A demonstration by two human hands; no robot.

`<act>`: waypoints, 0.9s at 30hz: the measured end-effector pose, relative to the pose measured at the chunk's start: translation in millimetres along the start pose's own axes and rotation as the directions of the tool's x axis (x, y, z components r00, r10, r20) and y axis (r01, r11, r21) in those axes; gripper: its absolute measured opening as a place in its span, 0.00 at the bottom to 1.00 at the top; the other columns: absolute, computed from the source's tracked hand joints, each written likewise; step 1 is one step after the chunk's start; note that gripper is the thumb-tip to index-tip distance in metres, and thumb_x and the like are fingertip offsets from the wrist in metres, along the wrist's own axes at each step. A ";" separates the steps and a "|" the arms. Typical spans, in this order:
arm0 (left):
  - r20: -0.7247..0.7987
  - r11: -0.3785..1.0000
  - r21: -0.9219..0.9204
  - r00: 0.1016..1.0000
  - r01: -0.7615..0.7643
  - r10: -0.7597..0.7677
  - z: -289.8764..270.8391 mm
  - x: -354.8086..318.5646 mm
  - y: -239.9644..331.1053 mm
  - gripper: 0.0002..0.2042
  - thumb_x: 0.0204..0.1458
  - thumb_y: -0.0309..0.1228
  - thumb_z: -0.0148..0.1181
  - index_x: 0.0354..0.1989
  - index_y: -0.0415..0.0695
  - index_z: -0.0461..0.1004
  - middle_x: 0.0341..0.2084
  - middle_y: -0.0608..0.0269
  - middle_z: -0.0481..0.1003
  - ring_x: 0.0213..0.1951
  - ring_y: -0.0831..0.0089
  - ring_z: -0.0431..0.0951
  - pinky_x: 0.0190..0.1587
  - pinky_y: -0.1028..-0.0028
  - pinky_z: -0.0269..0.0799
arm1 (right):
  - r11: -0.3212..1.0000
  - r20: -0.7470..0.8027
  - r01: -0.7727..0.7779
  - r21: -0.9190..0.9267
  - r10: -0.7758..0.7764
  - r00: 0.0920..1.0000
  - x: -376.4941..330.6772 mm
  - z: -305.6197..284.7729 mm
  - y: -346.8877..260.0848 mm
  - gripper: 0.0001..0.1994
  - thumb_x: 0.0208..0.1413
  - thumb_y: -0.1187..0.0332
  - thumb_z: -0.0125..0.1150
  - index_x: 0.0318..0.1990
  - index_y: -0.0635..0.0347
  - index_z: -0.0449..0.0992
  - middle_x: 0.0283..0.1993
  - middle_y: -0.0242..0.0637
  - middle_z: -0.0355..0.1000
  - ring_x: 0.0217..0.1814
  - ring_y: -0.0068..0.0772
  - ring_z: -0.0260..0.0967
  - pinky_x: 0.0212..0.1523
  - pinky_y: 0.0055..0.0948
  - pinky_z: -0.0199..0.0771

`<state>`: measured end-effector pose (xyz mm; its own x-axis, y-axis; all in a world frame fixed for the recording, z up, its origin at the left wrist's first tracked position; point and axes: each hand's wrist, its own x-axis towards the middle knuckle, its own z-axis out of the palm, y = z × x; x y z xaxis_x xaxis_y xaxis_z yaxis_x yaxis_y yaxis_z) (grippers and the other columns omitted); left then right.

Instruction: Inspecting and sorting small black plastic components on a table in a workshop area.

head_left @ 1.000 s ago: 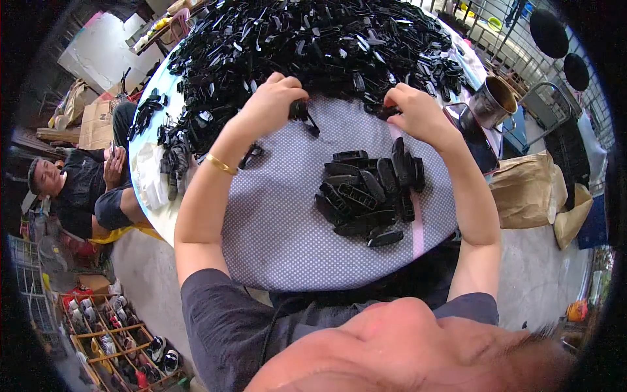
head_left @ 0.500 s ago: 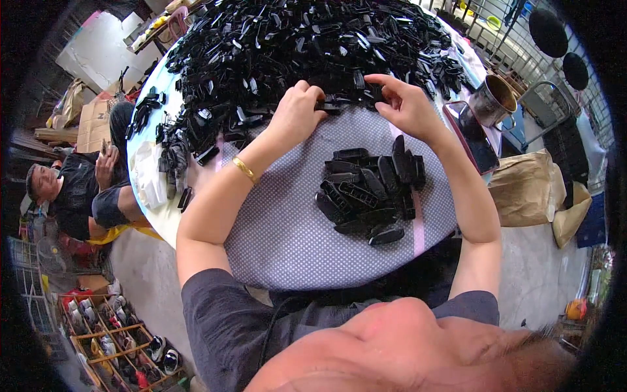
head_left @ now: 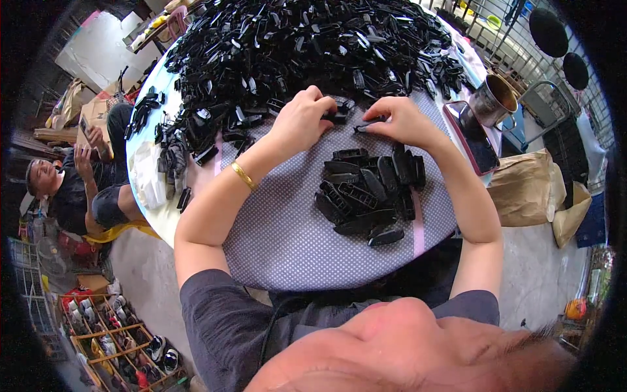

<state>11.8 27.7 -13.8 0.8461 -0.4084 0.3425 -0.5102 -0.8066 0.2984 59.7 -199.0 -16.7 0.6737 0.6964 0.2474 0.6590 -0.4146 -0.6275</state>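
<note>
My left hand is closed at the near edge of a big heap of glossy black plastic pieces. Between its thumb and fingers sits a black plastic part, partly hidden by the fingertips. Just to the right, my right hand pinches a small, slim black plastic piece, one end of it poking out leftward. The two held pieces are apart. Nearer to me, a smaller cluster of long black plastic parts lies on the patterned grey cloth, several showing a hollow, slotted side.
A phone and a metal mug stand at the table's right edge. A white plastic bag lies at the left edge. Brown paper bags are right of the table. Another person sits at the left, holding something up.
My right hand has come nearer and leftward, its spread fingers now closed on a small piece. My left hand has shifted slightly right with its part. The other person's hands have risen.
</note>
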 end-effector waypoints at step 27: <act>-0.069 0.390 -0.917 0.932 0.081 -0.355 4.2 6.5 27.1 0.17 0.43 0.20 0.60 0.44 0.36 0.70 0.36 0.58 0.74 0.38 0.76 0.73 0.43 0.77 0.71 | 0.989 -0.398 0.116 0.092 -0.070 0.915 0.0 24.1 -24.1 0.06 0.52 0.74 0.53 0.35 0.68 0.73 0.29 0.34 0.71 0.26 0.17 0.67 0.25 0.16 0.66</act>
<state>4.1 1.4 -7.2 0.9594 -0.0647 0.2744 -0.2719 0.0440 0.9613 35.8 -174.9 -19.3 0.7031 0.4333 0.5638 0.6990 -0.2755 -0.6600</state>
